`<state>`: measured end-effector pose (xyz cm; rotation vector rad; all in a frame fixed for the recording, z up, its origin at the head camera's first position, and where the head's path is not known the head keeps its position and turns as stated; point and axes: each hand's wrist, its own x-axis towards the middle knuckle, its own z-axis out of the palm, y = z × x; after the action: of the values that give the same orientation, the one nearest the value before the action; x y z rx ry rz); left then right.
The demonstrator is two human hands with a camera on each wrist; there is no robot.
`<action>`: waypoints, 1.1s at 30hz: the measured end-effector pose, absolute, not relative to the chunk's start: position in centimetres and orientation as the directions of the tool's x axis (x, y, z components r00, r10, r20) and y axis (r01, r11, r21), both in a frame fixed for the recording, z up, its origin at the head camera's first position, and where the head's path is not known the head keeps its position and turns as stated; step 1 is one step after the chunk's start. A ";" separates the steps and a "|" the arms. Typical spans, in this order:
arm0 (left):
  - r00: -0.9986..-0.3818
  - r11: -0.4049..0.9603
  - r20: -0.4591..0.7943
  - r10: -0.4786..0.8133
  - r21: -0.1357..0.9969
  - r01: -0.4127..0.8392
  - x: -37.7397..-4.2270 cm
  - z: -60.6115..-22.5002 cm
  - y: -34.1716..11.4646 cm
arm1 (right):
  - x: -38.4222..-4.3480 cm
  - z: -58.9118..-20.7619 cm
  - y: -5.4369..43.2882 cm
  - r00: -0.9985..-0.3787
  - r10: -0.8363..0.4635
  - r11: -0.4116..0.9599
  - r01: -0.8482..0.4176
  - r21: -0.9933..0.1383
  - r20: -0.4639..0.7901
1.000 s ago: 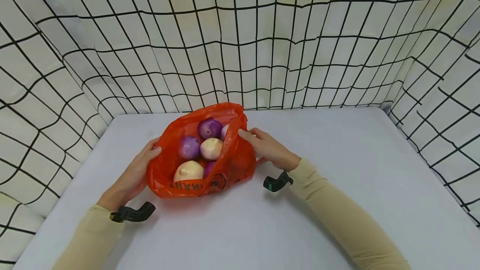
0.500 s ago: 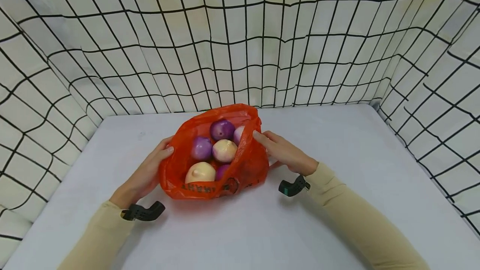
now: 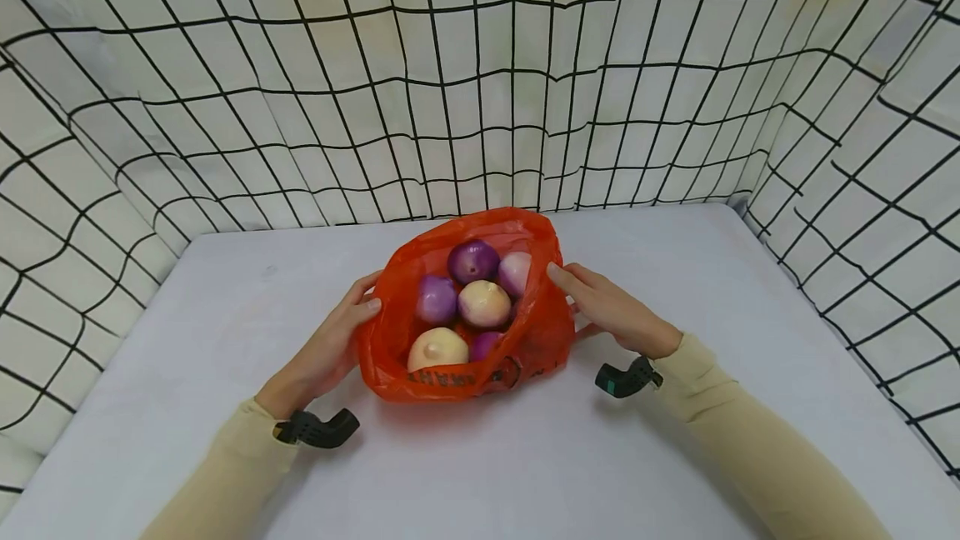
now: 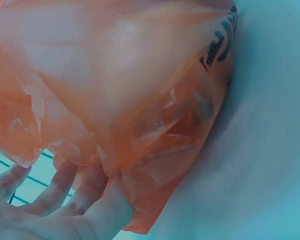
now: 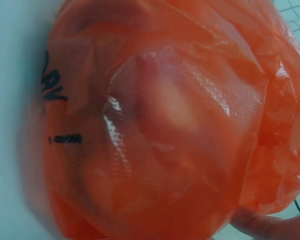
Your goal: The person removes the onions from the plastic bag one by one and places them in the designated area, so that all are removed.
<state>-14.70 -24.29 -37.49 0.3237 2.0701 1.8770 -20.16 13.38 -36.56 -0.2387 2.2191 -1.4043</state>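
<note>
An orange-red plastic bag [image 3: 543, 332] with dark printing sits on the white table, its mouth held wide. Several onions lie inside, among them a deep purple onion [image 3: 473, 262] at the back and a pale onion [image 3: 438, 349] at the front. My left hand [image 3: 322, 352] grips the bag's left side, thumb on the rim. The right hand [image 3: 618, 312] pinches the opposite edge with its thumb, other fingers outside. In the left wrist view, fingers [image 4: 107, 205] touch the translucent plastic [image 4: 160, 120]. The right wrist view is mostly filled by the bag wall [image 5: 165, 150].
The white table [image 3: 480, 473] extends around the bag on all sides. Black netting [image 3: 480, 107] over white sheeting stands along its back and both sides. A black curved device sits on each wrist, the left device [image 3: 318, 430] and the right device [image 3: 626, 378].
Both hands have shifted the bag to the right across the table, keeping their hold on it. The head view has turned slightly right. The onions stay inside, with more of the right-hand pale one showing.
</note>
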 end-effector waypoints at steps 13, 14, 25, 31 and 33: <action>-0.907 0.078 -0.079 0.414 0.996 -0.052 -14.8 -37.5 -23.0 | -19.3 -36.4 15.7 -0.857 -0.388 0.440 0.150 -0.885 -0.338; -0.909 0.091 -0.085 0.409 0.995 -0.052 -14.8 -37.4 -23.0 | -19.3 -36.4 15.8 -0.857 -0.389 0.436 0.153 -0.887 -0.339; -0.918 0.262 -0.164 0.360 0.963 -0.069 -14.8 -36.5 -23.8 | -19.0 -36.2 16.7 -0.876 -0.383 0.430 0.112 -0.896 -0.294; -0.917 0.328 -0.203 0.345 0.941 -0.085 -14.9 -36.0 -24.5 | -18.8 -35.7 16.7 -0.896 -0.366 0.458 0.062 -0.887 -0.252; -0.917 0.332 -0.208 0.342 0.939 -0.089 -14.9 -35.6 -24.9 | -18.8 -35.4 16.6 -0.912 -0.339 0.473 0.046 -0.880 -0.230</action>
<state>-14.86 -24.85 -35.63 0.2237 2.2345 1.6102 -18.77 16.62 -35.36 -0.2457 2.3516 -1.4207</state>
